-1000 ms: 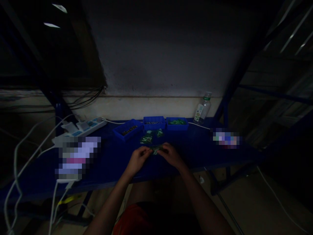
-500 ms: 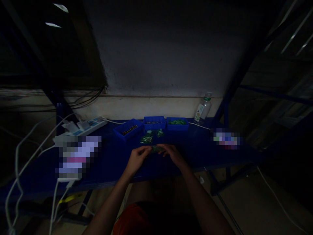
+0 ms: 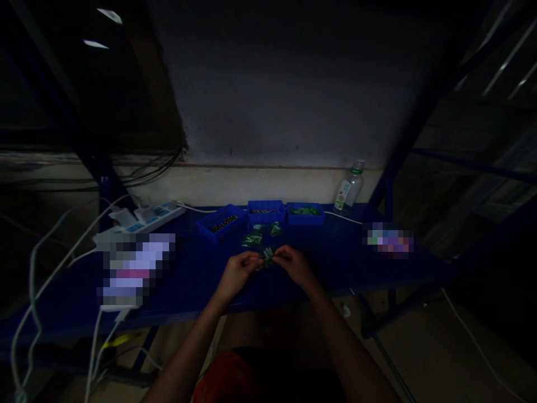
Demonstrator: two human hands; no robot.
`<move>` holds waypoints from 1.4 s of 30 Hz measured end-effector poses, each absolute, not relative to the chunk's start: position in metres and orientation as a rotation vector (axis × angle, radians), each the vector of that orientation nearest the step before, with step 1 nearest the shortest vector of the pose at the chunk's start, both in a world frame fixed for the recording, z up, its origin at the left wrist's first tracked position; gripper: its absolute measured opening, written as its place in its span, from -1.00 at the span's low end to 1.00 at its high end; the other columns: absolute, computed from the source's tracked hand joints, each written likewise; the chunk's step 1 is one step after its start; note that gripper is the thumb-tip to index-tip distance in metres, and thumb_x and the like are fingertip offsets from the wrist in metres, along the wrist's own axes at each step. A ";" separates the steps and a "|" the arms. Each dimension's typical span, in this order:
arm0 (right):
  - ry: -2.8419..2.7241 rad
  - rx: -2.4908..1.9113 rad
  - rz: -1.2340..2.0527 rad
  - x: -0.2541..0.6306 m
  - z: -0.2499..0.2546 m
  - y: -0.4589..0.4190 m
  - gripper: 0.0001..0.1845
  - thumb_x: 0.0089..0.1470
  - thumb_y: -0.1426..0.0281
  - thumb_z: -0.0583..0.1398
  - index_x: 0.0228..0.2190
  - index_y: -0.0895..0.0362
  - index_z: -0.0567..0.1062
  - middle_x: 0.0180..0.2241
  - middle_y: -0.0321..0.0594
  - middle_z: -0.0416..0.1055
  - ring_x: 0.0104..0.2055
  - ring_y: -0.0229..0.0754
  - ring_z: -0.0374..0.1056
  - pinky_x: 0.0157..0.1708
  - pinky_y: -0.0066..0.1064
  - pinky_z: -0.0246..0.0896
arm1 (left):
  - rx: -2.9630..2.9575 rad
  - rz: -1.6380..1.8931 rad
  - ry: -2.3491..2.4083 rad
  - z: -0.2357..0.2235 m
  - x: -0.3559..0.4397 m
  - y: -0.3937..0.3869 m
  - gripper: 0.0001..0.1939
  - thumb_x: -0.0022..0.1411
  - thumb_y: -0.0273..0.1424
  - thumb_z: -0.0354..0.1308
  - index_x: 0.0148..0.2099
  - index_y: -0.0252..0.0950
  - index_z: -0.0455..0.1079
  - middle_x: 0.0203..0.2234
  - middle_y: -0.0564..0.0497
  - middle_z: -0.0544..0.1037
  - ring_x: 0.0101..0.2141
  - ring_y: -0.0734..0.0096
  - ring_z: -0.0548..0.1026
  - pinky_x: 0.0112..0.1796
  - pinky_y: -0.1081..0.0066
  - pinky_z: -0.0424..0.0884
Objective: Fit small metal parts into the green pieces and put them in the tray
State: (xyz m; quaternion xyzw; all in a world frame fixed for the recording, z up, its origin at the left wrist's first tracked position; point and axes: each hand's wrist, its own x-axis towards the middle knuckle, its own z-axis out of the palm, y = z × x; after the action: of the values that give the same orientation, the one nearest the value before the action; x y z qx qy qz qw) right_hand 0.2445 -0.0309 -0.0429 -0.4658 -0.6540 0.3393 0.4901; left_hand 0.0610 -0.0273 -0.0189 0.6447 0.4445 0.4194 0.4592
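Between my two hands is a small clear greenish plastic bag (image 3: 267, 256) with pale pieces inside. My left hand (image 3: 239, 271) pinches its left side, and my right hand (image 3: 297, 267) pinches its right side. Just beyond lie more filled small bags (image 3: 252, 240) on the blue table (image 3: 184, 280). Behind them stand three blue bins: the left bin (image 3: 205, 229) has small brassy parts, the middle bin (image 3: 265, 216) thin metal pieces, and the right bin (image 3: 305, 219) green pieces. The dim light hides finer detail.
A clear bottle (image 3: 349, 190) with a green cap ring leans at the back right. At the left is a white power strip (image 3: 145, 224) with plugs and cables. Blurred-out objects lie at the left (image 3: 136, 271) and right (image 3: 390, 240). A wall rises behind.
My right hand's fingers have closed from a looser, spread pose onto the bag's right side. The bag now shows more openly between both hands. The view has shifted slightly.
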 end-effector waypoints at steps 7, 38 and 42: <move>-1.833 -1.074 0.903 0.240 -0.031 -0.043 -0.69 -0.11 0.21 0.19 -0.30 0.11 0.46 -0.39 -0.29 0.43 -0.36 -0.26 0.32 -0.36 -0.46 0.15 | 1.809 0.932 1.007 -0.004 0.062 -0.040 -0.73 0.08 -0.25 0.07 -0.28 -0.34 0.45 -0.40 0.00 0.54 -0.38 0.38 0.45 -0.33 0.47 0.31; -1.592 -1.479 0.030 0.353 0.019 0.073 -0.71 0.02 0.28 0.05 -0.30 0.18 0.45 -0.31 -0.12 0.42 -0.29 -0.18 0.31 -0.21 -0.37 0.13 | 1.833 0.992 1.161 -0.017 0.060 -0.033 -0.68 0.09 -0.27 0.01 -0.18 -0.36 0.40 -0.47 0.02 0.47 -0.46 0.47 0.38 -0.43 0.53 0.25; -1.849 -1.812 -0.140 0.372 0.016 0.094 -0.69 0.07 0.31 0.01 -0.27 0.17 0.48 -0.24 -0.07 0.42 -0.18 -0.15 0.29 -0.16 -0.41 0.05 | 1.852 0.977 1.163 -0.016 0.060 -0.035 -0.70 0.11 -0.30 -0.01 -0.18 -0.35 0.39 -0.46 0.03 0.46 -0.45 0.47 0.38 -0.41 0.53 0.25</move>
State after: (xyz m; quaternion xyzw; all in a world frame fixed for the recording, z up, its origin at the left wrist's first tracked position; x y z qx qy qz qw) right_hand 0.3720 0.0943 0.0160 -0.6727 -0.6865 -0.0519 0.2712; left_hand 0.0603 -0.0348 -0.0161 0.7201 0.4520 0.3797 0.3646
